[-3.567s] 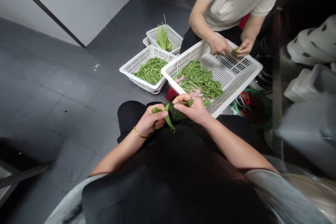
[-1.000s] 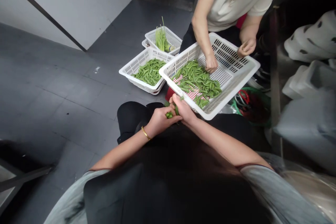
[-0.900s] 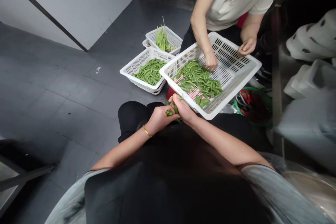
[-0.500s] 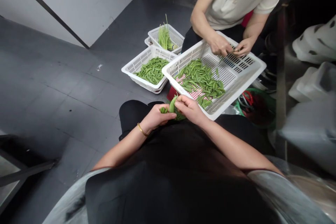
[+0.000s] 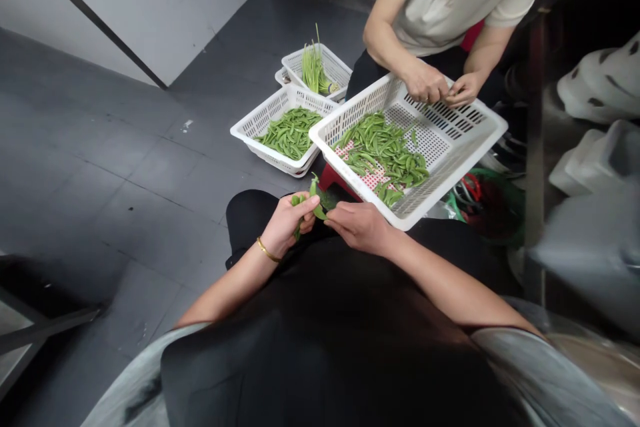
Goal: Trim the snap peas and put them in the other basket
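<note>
- Two bare hands meet above the lap, with one green pod [image 5: 319,211] stretched between them.
- The left hand [image 5: 290,220] pinches this pod between thumb and finger, its other fingers curled around more pods [image 5: 297,203] (how many is hard to count); a gold bracelet [image 5: 269,250] circles the wrist.
- The right hand [image 5: 365,227] has its fingers drawn narrow, the tips closed on the lower end of the same pod, just beside the left fingertips.
- A dark green patch [image 5: 329,198] lies beyond the gap between the hands, too dim to make out.
- Just past the right hand is a large white basket [image 5: 456,181], with a loose heap of pods [image 5: 383,147] on its near and left part; something red [image 5: 333,177] shows below its near left side.
- A smaller white basket [image 5: 244,135] to its left bears another pile of pods [image 5: 289,133].
- Behind that one, a further white basket [image 5: 334,67] holds long green stalks [image 5: 312,71].
- Across the large basket sits a person in a pale shirt [image 5: 453,10], both hands [image 5: 425,84] together over the far rim, fingers bunched (what they hold is too small to tell).
</note>
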Demonstrator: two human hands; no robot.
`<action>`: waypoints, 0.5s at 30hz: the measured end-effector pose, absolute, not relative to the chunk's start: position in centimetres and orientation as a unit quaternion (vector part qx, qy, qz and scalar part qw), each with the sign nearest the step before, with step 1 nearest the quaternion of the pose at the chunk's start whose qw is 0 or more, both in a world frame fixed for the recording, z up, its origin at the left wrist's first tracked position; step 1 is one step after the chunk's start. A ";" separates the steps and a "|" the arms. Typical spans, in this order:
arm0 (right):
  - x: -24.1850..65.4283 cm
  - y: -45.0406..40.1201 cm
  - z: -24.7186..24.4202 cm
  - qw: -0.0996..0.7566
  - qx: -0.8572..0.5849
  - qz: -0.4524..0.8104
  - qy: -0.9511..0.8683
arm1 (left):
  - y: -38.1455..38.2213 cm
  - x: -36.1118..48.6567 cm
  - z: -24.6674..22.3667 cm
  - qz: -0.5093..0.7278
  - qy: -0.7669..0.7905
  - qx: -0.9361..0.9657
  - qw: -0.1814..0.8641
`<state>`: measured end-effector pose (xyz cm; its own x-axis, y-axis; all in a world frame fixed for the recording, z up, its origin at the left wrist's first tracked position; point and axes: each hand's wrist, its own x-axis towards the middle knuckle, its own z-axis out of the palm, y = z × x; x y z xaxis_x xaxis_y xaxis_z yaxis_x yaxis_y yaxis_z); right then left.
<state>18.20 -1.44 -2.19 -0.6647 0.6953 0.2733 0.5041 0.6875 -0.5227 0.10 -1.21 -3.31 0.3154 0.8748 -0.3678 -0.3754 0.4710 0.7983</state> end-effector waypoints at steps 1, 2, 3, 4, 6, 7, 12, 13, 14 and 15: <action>18.1 -1.5 -2.1 0.217 -0.319 0.216 -0.897 | -1.3 0.1 -3.3 0.402 0.417 0.308 0.755; 18.0 -1.5 -2.0 0.205 -0.303 0.242 -0.899 | -1.4 0.2 -3.3 0.387 0.424 0.316 0.756; 17.9 -1.5 -2.0 0.197 -0.288 0.280 -0.894 | -1.4 0.1 -3.4 0.371 0.430 0.326 0.756; 17.8 -1.6 -2.0 0.194 -0.275 0.328 -0.883 | -1.5 0.0 -3.4 0.355 0.431 0.338 0.758; 17.9 -1.6 -1.9 0.197 -0.247 0.432 -0.845 | -1.7 -0.3 -3.5 0.324 0.415 0.354 0.773; 18.2 -1.6 -1.9 0.206 -0.242 0.478 -0.819 | -1.7 -0.6 -3.5 0.310 0.400 0.356 0.786; 21.4 -0.5 -1.7 0.377 -0.425 0.514 -0.643 | -1.8 -2.1 -3.5 0.273 0.352 0.334 0.831; 22.1 -0.3 -1.6 0.399 -0.459 0.488 -0.627 | -1.8 -2.3 -3.4 0.268 0.348 0.331 0.835; 22.6 0.0 -1.5 0.405 -0.480 0.454 -0.632 | -1.8 -2.5 -3.3 0.262 0.343 0.329 0.840; 22.9 0.1 -1.3 0.400 -0.492 0.409 -0.656 | -1.8 -2.6 -3.2 0.257 0.338 0.328 0.844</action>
<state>22.86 0.05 -1.33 -0.1949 0.9731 0.1225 0.3183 0.1809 -0.9306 -2.62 -1.80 -3.21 0.6400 0.6552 -0.4015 -0.2119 0.6527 0.7274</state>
